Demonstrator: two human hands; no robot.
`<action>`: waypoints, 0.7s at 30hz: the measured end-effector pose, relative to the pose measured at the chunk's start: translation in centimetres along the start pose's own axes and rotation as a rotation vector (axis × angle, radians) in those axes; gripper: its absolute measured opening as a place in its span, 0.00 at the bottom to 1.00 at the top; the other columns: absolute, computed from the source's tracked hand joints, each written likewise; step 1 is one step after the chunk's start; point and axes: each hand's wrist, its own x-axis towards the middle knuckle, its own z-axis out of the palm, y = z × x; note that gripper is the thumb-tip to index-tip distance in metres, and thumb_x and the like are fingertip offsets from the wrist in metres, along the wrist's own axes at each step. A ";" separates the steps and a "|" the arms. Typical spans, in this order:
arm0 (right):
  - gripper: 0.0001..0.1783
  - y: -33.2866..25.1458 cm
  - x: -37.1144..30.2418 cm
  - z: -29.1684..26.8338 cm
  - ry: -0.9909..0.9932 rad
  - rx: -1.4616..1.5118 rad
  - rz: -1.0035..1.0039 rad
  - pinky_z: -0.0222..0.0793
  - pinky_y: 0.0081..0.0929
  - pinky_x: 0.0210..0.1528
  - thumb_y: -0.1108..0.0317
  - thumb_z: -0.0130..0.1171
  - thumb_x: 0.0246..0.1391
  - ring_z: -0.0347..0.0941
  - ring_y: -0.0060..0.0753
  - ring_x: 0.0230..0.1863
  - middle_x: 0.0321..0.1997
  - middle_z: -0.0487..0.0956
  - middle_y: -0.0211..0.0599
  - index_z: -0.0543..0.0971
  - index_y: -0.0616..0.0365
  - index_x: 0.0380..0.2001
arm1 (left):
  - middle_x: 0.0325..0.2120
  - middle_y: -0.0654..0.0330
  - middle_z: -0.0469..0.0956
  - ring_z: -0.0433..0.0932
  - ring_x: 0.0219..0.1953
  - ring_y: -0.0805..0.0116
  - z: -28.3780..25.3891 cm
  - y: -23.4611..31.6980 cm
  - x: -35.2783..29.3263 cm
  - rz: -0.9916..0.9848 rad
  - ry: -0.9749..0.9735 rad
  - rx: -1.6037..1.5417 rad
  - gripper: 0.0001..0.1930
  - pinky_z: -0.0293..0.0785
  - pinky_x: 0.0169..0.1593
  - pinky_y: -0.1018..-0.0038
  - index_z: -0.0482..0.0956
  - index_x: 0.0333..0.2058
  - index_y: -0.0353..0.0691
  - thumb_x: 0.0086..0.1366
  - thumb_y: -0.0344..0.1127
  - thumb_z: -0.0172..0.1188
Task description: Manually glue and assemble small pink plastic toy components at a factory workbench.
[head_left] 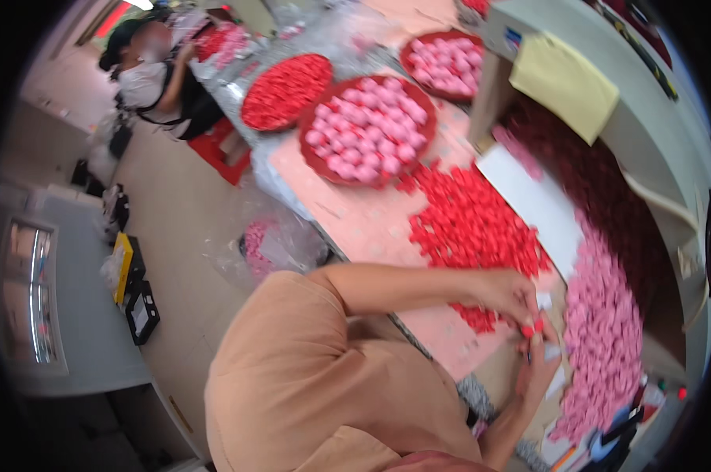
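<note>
Red, soft-looking material is held at the meeting of the two hands: a small red piece (pixel 529 330), found above the near edge of the worktable. It is pinched by the fingertips of the left hand (pixel 506 292), and the fingertips of the right hand (pixel 538 368) appear to be pressed together on it too, though the detail is blurred. Much seems to have been done, since one bowl (pixel 429 119) is filled with pink balls (pixel 363 141) touched with red, and a farther bowl (pixel 407 63) is filled likewise. Much also seems to be left: a loose red pile (pixel 473 216) is spread beside the hands, and a long pink pile (pixel 603 322) is heaped beyond them. The worktable (pixel 348 228) is covered in pale pink, and a white board (pixel 532 200) is laid between the piles. Behind it, dark red pieces (pixel 631 212) are massed under a shelf, to which yellow paper (pixel 564 86) is fixed. Across the room, a red stool (pixel 214 157) is placed near a seated co-worker (pixel 167 86), and a clear plastic bag (pixel 296 240) is seen beside the table.
</note>
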 end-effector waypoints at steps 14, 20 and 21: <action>0.21 -1.0 0.6 1.2 -0.078 0.032 0.038 0.65 0.18 0.33 0.73 0.54 0.53 0.67 0.18 0.28 0.33 0.75 0.32 0.70 0.67 0.50 | 0.32 0.66 0.76 0.73 0.31 0.82 0.1 2.0 -0.8 -0.155 0.100 0.048 0.07 0.70 0.36 0.84 0.74 0.36 0.39 0.59 0.30 0.59; 0.21 -0.9 0.8 1.2 -0.066 0.089 0.049 0.65 0.17 0.32 0.71 0.54 0.54 0.68 0.18 0.27 0.30 0.74 0.31 0.70 0.67 0.51 | 0.34 0.64 0.76 0.75 0.35 0.79 0.5 2.0 -0.7 -0.190 0.160 0.057 0.08 0.72 0.39 0.82 0.72 0.39 0.38 0.62 0.32 0.56; 0.21 -0.9 1.0 1.5 -0.062 0.136 0.047 0.65 0.17 0.32 0.70 0.54 0.54 0.68 0.18 0.27 0.30 0.74 0.31 0.69 0.66 0.52 | 0.34 0.64 0.76 0.75 0.35 0.79 0.7 2.1 -0.6 -0.191 0.152 0.065 0.08 0.72 0.39 0.82 0.72 0.39 0.38 0.62 0.32 0.56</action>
